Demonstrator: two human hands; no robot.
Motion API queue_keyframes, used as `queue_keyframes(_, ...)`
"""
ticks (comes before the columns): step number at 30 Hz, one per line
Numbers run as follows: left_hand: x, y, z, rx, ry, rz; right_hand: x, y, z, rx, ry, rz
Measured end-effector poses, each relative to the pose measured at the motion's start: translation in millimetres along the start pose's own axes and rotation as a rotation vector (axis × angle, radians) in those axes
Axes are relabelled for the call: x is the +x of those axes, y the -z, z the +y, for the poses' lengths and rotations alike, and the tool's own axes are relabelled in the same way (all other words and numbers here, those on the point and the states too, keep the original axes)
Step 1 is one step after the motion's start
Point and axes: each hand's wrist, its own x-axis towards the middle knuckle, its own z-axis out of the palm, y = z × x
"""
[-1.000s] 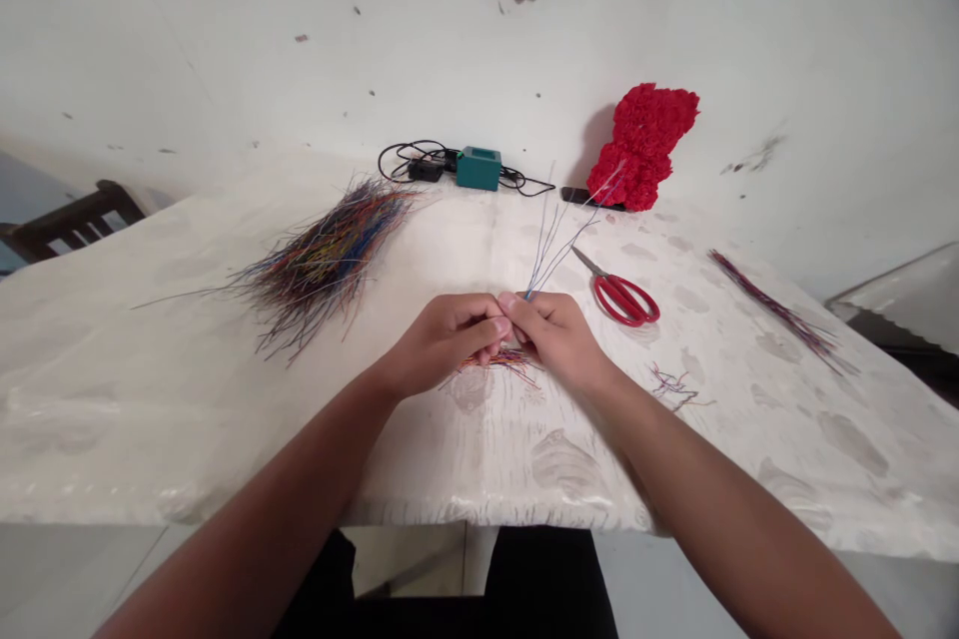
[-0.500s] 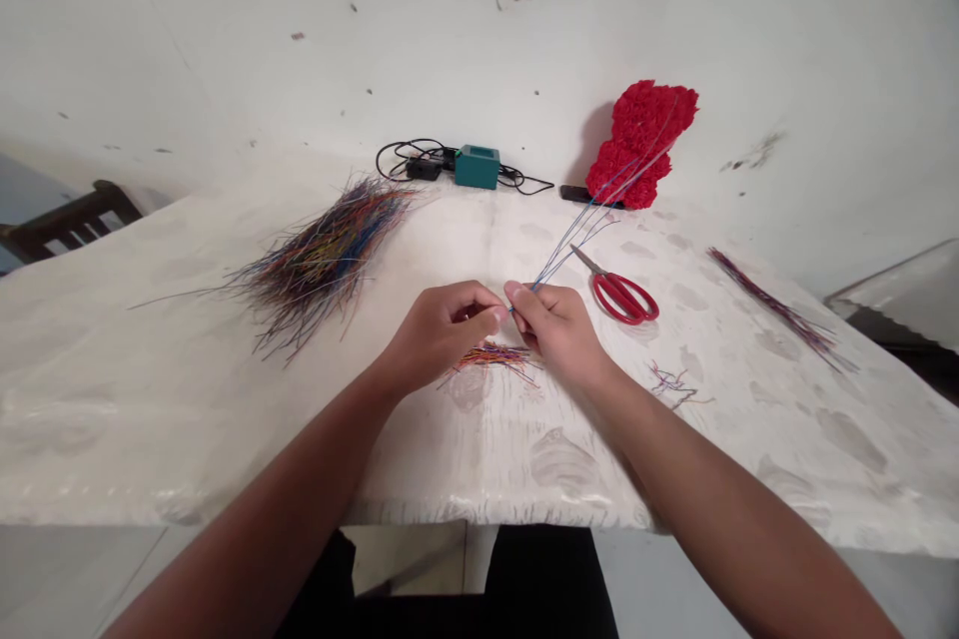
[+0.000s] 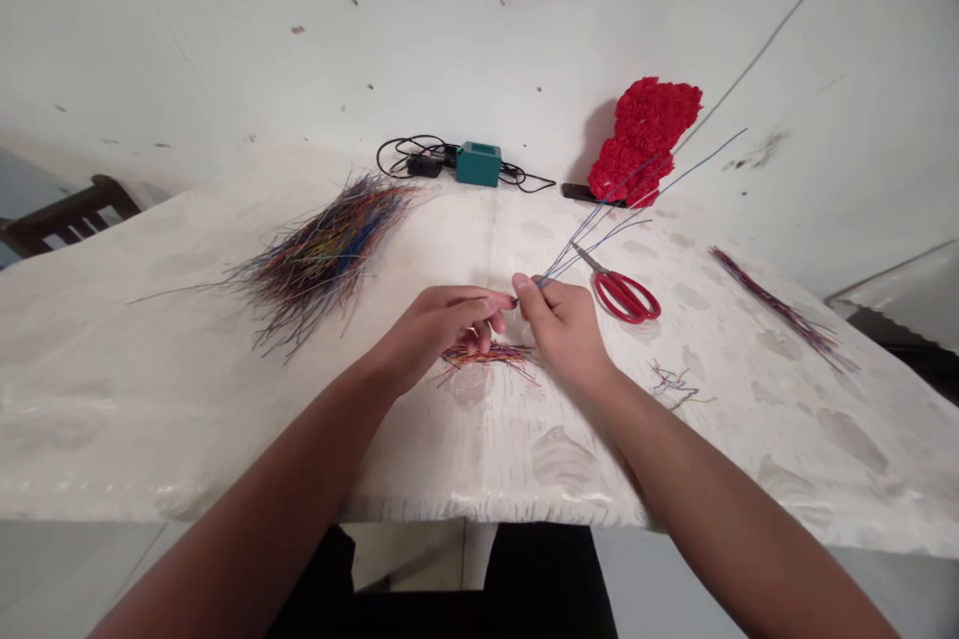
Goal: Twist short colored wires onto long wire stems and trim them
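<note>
My right hand (image 3: pixel 558 319) is closed around several thin blue wires (image 3: pixel 591 238) and one grey wire. Their long ends fan out up and to the right, across the front of the red flowers. Short ends stick out on the left between thumb and fingers. My left hand (image 3: pixel 450 324) meets these short ends with its stretched index fingertip; its thumb lies along that finger and the others are loosely curled. Just below the hands lies a small pile of orange and purple wire pieces (image 3: pixel 494 355), partly covered by my left fingers.
Red-handled scissors (image 3: pixel 627 297) lie right of my hands. A large bundle of coloured wires (image 3: pixel 322 260) is at left, a thin bundle (image 3: pixel 779 310) at right, with scraps (image 3: pixel 674 384) nearer. Along the wall are a teal box (image 3: pixel 478 164), black cables and a red flower bunch (image 3: pixel 644 135).
The wires in my right hand have spread wider, the grey one now reaching far up to the right. My left thumb has drawn back from the wire ends and its fingers have straightened somewhat.
</note>
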Motion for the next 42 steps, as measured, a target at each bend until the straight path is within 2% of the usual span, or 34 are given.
queue_keyframes(8,-0.2,-0.6,-0.8,-0.111,0.021,-0.08,1.3,1.8,2.3,-0.078,0.018,-0.012)
queue_keyframes(16,0.7,2.7,0.7,-0.266,0.075,-0.218,2.4,1.7,5.6,-0.068,0.045,0.023)
queue_keyframes(28,0.7,2.0,1.9,-0.196,0.116,-0.127,1.1,-0.8,5.5,-0.16,0.048,0.05)
queue_keyframes(42,-1.5,2.5,-1.6,-0.237,0.061,-0.241,2.3,-0.1,7.4,-0.155,0.086,0.088)
